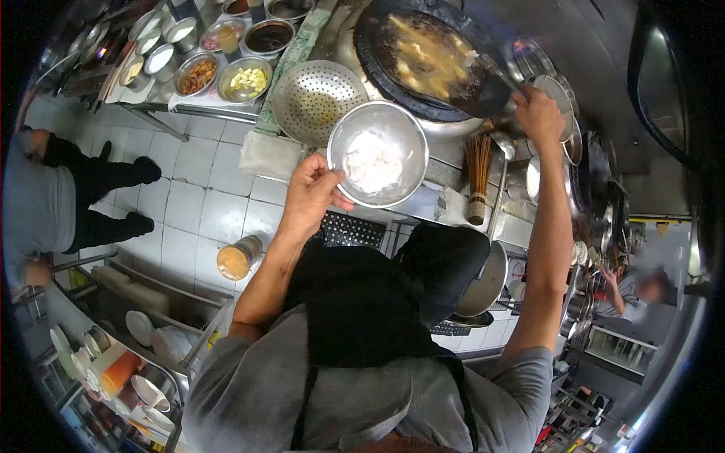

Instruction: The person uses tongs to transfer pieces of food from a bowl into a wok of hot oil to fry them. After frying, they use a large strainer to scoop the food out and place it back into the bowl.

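My left hand (311, 192) grips the rim of a shiny metal bowl (417, 170), thumb at the edge. Inside lies something pale and white, blurred by glare. Ahead sits a large black wok (370, 45), where golden-brown food (427, 57) fries in bubbling oil. My right hand (540, 117), at the wok's right side, is closed round the handle of a metal cooking utensil (498, 75) that reaches into the wok; its head is hard to make out. A perforated metal colander (313, 94) stands left of the wok, just behind the bowl.
A bamboo brush (477, 177) and a ladle (498, 177) lie before the stove. Ingredient bowls, one with chopped garlic (245, 79), fill the table at upper left. A jar (238, 258) stands on the tiled floor. One person (45, 189) is at left, another (630, 294) at far right.
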A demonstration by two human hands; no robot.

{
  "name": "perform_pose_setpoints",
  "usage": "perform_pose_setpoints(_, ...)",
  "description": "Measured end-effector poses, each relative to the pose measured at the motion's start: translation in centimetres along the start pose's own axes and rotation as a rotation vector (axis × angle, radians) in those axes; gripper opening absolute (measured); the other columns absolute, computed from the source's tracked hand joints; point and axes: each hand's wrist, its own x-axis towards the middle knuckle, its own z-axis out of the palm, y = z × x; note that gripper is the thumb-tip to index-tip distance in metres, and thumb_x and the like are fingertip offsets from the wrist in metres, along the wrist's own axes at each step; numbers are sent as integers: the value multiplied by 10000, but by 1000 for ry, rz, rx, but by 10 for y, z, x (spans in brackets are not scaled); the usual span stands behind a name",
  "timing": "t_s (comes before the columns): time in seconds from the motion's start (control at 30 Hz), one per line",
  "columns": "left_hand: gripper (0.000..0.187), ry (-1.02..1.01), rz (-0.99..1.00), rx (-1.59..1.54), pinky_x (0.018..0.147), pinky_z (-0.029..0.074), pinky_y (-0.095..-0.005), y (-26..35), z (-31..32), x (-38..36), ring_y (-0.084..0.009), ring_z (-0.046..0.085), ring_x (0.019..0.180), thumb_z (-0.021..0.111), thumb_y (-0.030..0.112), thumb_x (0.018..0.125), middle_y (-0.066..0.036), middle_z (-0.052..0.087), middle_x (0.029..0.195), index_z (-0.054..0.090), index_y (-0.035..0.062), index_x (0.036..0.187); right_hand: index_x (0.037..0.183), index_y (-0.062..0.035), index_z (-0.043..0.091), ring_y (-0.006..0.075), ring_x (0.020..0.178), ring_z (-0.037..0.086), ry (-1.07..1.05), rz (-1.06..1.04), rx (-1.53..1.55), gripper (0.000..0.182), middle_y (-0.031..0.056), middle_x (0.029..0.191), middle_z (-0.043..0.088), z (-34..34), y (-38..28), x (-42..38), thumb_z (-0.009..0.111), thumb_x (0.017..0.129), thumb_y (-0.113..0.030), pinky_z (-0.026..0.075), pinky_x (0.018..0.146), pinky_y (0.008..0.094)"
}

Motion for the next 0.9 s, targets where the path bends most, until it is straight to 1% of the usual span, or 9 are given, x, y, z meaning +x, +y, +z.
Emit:
perform_pose_setpoints(0.07,76,42,13,-26,452,580,-271,7,-1,-4,-129,609,514,568,25,876,-83,605,760,511,35,826,1116,-214,669,385,950,638,45,111,15,339,178,1029,668,-8,-8,-5,583,871,-430,500,796,489)
perform_pose_setpoints(0.13,70,65,29,-55,454,580,-271,12,-3,-6,-127,608,517,565,26,878,-82,604,760,514,34,831,1122,-204,666,384,953,637,84,73,77,338,175,1037,666,-28,-15,-19,587,872,-417,499,795,488)
perform_pose_setpoints(0.17,64,69,46,-76,457,580,-271,14,-5,-6,-124,607,520,563,27,880,-81,603,760,518,33,836,1134,-206,664,385,936,642,159,-32,125,336,167,1017,672,-35,-15,-29,594,871,-404,500,786,485)
perform_pose_setpoints(0.37,48,26,73,-89,470,585,-275,14,-4,0,-128,615,539,562,35,884,-88,607,766,521,28,862,1105,-177,688,375,899,652,35,-26,94,314,161,959,685,-67,-41,-46,619,858,-357,503,780,454)
perform_pose_setpoints(0.47,39,23,95,-98,472,586,-275,13,-4,-1,-136,619,537,559,30,883,-99,613,768,522,24,872,1103,-166,690,361,938,648,-26,-55,201,323,169,993,679,-41,-19,-19,622,850,-356,497,810,449)
perform_pose_setpoints(0.6,57,85,81,-86,473,588,-280,15,-9,-7,-138,610,518,555,1,876,-90,587,748,510,12,843,1106,-165,688,346,981,639,-107,19,142,344,170,1035,673,-2,11,16,630,837,-371,491,841,439)
perform_pose_setpoints(0.67,49,80,77,-103,472,587,-280,14,-10,-10,-142,615,519,558,-5,871,-89,587,732,518,12,848,1112,-166,686,339,1006,634,-269,83,120,369,161,1067,668,9,18,24,640,824,-393,488,856,436)
perform_pose_setpoints(0.77,56,140,89,-107,465,585,-283,11,-19,-13,-148,619,517,564,-4,867,-87,588,723,517,14,843,1112,-168,686,337,1008,635,-148,42,165,364,159,1063,671,-13,17,6,642,825,-387,489,856,439)
perform_pose_setpoints(0.9,51,158,113,-82,453,577,-284,7,-31,-17,-177,640,523,562,38,886,-134,638,763,516,18,875,1102,-134,687,342,991,639,-187,1,76,371,177,1057,665,-51,-8,-24,645,827,-379,492,848,430)
